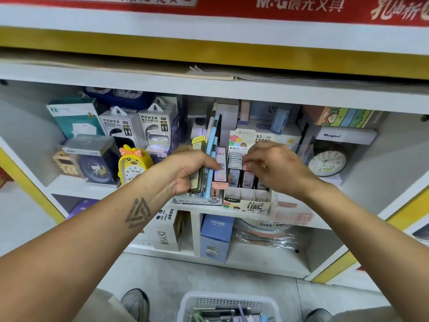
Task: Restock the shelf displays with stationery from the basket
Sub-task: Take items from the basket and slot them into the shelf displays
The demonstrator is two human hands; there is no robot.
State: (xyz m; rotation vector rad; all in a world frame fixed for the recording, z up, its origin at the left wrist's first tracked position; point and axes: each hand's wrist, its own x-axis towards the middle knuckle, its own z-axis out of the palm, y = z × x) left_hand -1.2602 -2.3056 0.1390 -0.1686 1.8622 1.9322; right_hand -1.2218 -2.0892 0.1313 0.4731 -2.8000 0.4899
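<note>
- The right hand (276,168) hangs over the cardboard display box (247,201) on the middle shelf (325,225). Its fingers are curled and drawn together at the tips, pinching what looks like one small pink-topped lead case (248,176) in the box's middle column. The exact contact is partly hidden by the knuckles.
- That case stands upright, its long axis running up and down, so I judge the coming move to be a straight push down into its slot, not a sideways slide.
- The left hand (190,170) is closed around a bundle of stationery (210,163): a yellow-capped case, a pink case and a couple of light blue pens. The bundle also stands upright, its tops pointing into the shelf opening.
- The bundle sits just left of the display box, touching or nearly touching its left edge, and the two hands are close to each other. The next piece lies directly to the right hand's left, a short reach across.
- The right hand is the nearer one to the slots. The left serves as the holder.
- The box's rows are part filled: a stack of grey-capped cases (235,160) at the back left, empty cells along the front.
- A yellow duck clock (132,165) and power bank packs (120,126) stand further left, clear of the work.
- The white basket (189,305) sits on the floor below, between the person's shoes, with more pens inside, well apart from both hands.
</note>
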